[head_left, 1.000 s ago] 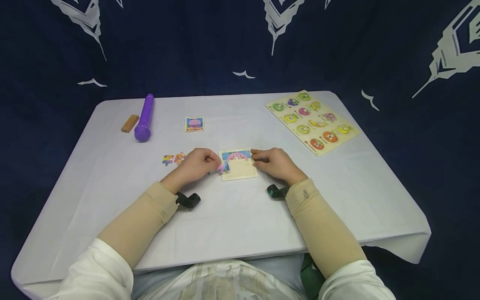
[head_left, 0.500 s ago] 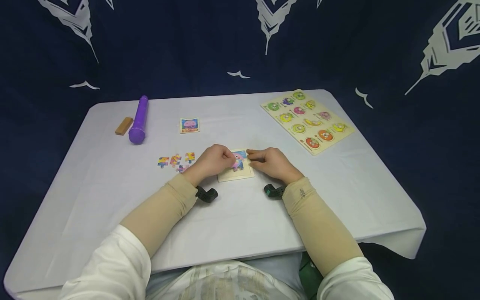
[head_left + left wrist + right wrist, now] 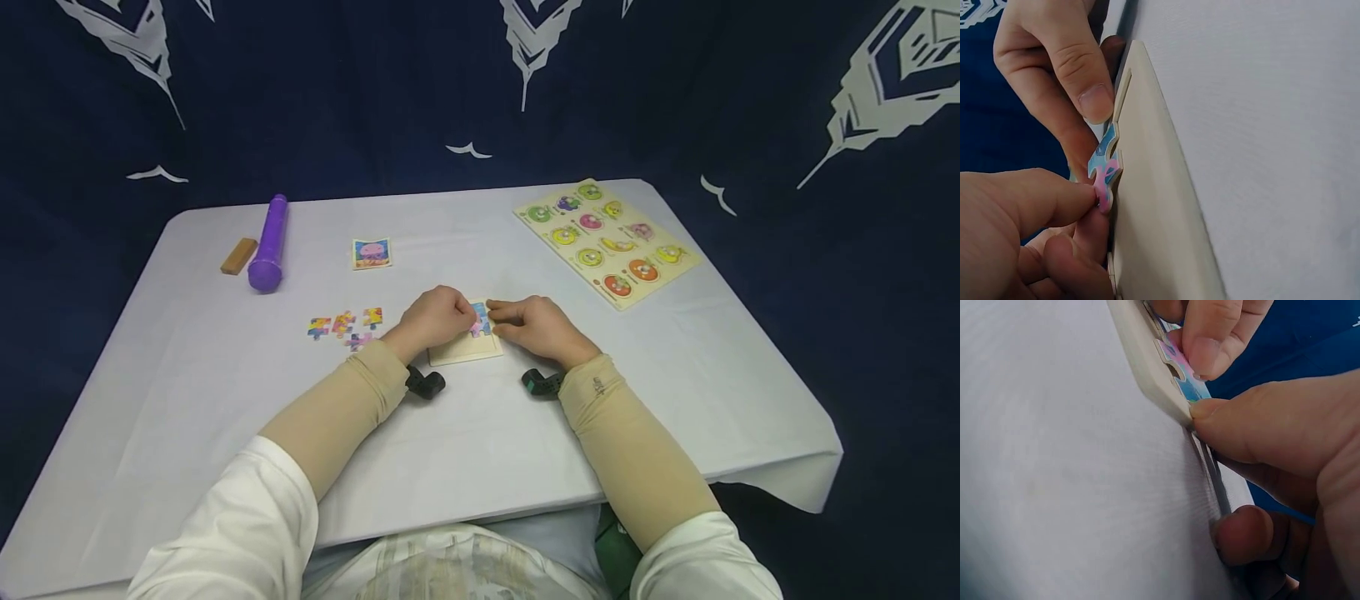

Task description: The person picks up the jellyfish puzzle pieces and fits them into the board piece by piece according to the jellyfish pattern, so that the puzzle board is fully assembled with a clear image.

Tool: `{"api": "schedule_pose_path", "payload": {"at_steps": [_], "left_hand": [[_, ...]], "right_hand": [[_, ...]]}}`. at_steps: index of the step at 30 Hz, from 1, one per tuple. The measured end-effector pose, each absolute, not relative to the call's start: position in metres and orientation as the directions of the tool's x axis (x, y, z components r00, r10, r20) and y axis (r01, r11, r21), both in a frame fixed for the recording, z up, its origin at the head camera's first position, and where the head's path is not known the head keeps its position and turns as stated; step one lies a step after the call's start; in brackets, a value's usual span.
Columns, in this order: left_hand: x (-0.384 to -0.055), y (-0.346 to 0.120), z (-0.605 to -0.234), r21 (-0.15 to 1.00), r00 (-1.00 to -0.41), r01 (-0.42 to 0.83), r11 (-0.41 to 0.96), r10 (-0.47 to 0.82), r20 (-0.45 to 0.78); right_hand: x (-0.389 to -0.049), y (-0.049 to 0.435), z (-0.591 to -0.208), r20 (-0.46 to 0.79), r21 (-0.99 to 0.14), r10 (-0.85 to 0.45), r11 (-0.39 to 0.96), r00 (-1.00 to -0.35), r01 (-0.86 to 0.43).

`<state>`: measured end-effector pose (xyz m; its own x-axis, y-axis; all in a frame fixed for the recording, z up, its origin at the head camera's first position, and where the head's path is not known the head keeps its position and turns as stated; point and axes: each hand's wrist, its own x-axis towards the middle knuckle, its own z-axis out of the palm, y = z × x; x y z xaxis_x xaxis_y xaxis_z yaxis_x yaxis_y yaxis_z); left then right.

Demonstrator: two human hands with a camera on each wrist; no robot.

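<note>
- Puzzle piece [image 3: 1104,189]: pink and blue, knobbed outline, over the puzzle tray, left fingers on it. Whether fully seated: cannot tell.
- Left hand [image 3: 438,317]: thumb and forefinger closed to a pinch on the piece; other fingers bent. Palm down, hand across the tray's left part, forearm slanting in from the desk's near edge.
- Right hand [image 3: 546,328]: thumb and forefinger apart, both at the tray's right edge, forefinger by its far right corner; other fingers bent. Forearm slants in from the near edge.
- Puzzle tray [image 3: 467,352]: cream, flat, mid-desk; blue picture showing at its far right, near part bare, rest behind the left hand.
- Loose pieces [image 3: 343,323]: four, colourful, just left of the left hand.
- Picture card [image 3: 372,254]: pink figure, towards the desk's far edge.
- Far left corner of desk [image 3: 187,417]: purple microphone-shaped toy [image 3: 270,246], wooden block [image 3: 238,256] beside it.
- Far right corner: fruit board [image 3: 611,242], slantwise.
</note>
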<state>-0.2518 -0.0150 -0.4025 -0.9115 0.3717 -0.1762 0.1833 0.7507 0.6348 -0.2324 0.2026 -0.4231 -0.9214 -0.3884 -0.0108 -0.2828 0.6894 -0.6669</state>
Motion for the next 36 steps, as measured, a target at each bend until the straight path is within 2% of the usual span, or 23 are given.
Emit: {"api": "schedule_pose_path", "payload": {"at_steps": [36], "left_hand": [[-0.2499, -0.0046, -0.4030, 0.572, -0.940, 0.138, 0.809, 0.289, -0.182]], "right_hand": [[-0.2333, 0.2025, -0.4244, -0.014, -0.669, -0.387, 0.689, -0.922, -0.279]]}}
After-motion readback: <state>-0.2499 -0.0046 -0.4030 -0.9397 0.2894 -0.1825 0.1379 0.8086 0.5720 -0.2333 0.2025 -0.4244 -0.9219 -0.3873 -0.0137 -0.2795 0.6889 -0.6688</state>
